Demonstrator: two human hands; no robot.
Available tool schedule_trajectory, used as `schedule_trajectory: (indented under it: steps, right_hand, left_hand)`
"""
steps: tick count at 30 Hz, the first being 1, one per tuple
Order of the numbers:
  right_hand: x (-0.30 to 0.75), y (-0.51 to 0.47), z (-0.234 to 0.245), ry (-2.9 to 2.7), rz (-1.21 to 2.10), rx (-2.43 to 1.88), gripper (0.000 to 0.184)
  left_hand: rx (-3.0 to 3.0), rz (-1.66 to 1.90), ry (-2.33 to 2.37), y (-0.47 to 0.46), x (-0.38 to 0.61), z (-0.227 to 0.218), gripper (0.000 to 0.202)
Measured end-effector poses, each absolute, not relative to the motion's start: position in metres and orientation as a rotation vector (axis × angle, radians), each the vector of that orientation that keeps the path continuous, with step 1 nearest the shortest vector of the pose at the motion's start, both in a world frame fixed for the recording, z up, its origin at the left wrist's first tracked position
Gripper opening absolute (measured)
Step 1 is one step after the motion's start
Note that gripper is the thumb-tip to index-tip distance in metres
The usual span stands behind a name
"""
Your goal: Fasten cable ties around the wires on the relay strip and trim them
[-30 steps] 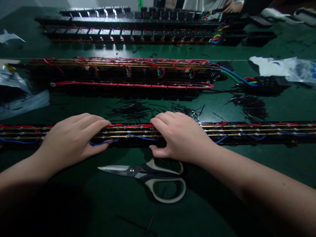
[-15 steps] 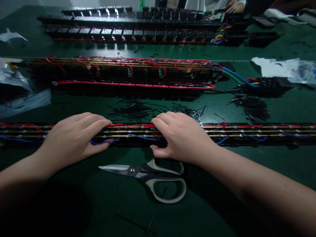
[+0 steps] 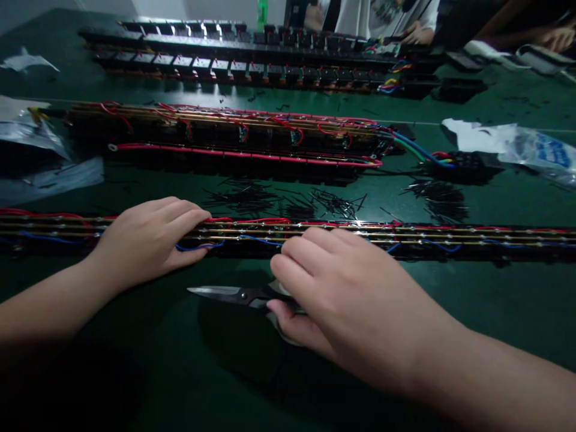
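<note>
A long black strip with brass rods [image 3: 432,235] and red and blue wires crosses the view from side to side. My left hand [image 3: 144,237] is wrapped over it left of the middle, fingers on the far edge and thumb on the near one. In front of the strip, my right hand [image 3: 333,288] closes around the handles of a pair of scissors [image 3: 225,294]. Their blades are together and point left, a dark shadow below them. Most of the handles is hidden behind the fingers.
Small heaps of black cable ties [image 3: 243,197] lie behind the strip. Farther back is another wired assembly [image 3: 243,159] with a red cable, then black rows of modules [image 3: 238,71]. Plastic bags [image 3: 535,147] sit on both sides. Across the table, other people's hands [image 3: 418,34] are visible.
My right hand has left the strip, moved toward me and closed on the scissors' handles. My left hand stays on the strip. The view has shifted slightly.
</note>
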State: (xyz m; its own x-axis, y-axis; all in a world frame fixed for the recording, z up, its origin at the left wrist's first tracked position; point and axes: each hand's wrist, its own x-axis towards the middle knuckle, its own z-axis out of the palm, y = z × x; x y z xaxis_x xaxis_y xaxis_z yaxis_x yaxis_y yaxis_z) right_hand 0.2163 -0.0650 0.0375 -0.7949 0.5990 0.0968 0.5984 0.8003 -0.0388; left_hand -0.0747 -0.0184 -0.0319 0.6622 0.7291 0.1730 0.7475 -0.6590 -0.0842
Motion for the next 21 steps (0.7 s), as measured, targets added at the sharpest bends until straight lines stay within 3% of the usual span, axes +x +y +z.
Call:
schedule_trajectory:
  steps: [11, 21]
  right_hand:
    - [0.184, -0.077, -0.012, -2.980, 0.082, -0.879, 0.007]
    - [0.233, -0.071, 0.066, -2.977, 0.044, -1.230, 0.012]
  left_hand:
    - [-2.714, -0.187, -1.215, -0.018, -0.076, -0.034, 0.039]
    - [-2.740, -0.212, -1.242, -0.017, -0.076, -0.035, 0.041]
